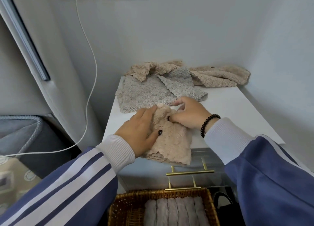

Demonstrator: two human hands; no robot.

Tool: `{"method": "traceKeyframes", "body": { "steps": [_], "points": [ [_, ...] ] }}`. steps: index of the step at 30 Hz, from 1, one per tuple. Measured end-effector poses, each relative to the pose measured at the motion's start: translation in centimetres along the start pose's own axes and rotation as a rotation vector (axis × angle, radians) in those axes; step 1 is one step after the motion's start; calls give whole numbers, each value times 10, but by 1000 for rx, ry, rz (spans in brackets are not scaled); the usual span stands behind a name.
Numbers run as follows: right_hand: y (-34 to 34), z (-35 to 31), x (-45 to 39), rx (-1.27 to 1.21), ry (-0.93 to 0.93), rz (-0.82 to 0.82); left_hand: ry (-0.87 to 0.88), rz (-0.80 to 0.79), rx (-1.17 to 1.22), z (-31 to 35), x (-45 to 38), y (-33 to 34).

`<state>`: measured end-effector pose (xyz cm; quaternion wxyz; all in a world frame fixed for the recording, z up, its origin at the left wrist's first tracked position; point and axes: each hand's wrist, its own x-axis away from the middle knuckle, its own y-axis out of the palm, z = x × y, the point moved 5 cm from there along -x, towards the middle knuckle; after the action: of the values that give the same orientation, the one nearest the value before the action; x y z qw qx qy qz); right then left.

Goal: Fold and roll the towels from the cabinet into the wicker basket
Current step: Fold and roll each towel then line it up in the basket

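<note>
A beige fluffy towel (171,144) lies folded on the front edge of the white cabinet top (229,113), its near end hanging over the edge. My left hand (141,128) presses on its left side, fingers gripping the fabric. My right hand (188,114) grips the towel's far end, which is bunched up. Behind them lie a grey towel (144,93) spread flat and more beige towels (220,77) crumpled against the wall. The wicker basket (122,207) stands below, with several grey rolled towels (176,212) lined up inside.
Gold drawer handles (190,172) stick out from the cabinet front above the basket. A white cable (91,69) hangs down the wall at left. A bed with grey bedding (22,134) is at the left. A black bag (224,202) sits right of the basket.
</note>
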<state>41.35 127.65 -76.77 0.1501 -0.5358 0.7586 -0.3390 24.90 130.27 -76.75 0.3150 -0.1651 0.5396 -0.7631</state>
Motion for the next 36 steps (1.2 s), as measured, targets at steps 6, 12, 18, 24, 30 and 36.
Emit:
{"method": "traceKeyframes", "body": {
  "steps": [6,12,18,24,30,36],
  "points": [
    [-17,12,14,65,157,-165,206,73,108,-2,-18,-1],
    [-23,26,33,99,190,-253,372,183,155,13,-29,-3],
    [-52,38,51,51,143,58,484,339,190,40,-28,-11],
    [-55,40,59,105,119,85,544,124,-66,66,-3,30],
    [-66,37,65,383,155,-22,572,148,-298,61,13,53],
    [-39,-5,85,394,-386,35,609,214,-195,33,30,38]
  ]
}}
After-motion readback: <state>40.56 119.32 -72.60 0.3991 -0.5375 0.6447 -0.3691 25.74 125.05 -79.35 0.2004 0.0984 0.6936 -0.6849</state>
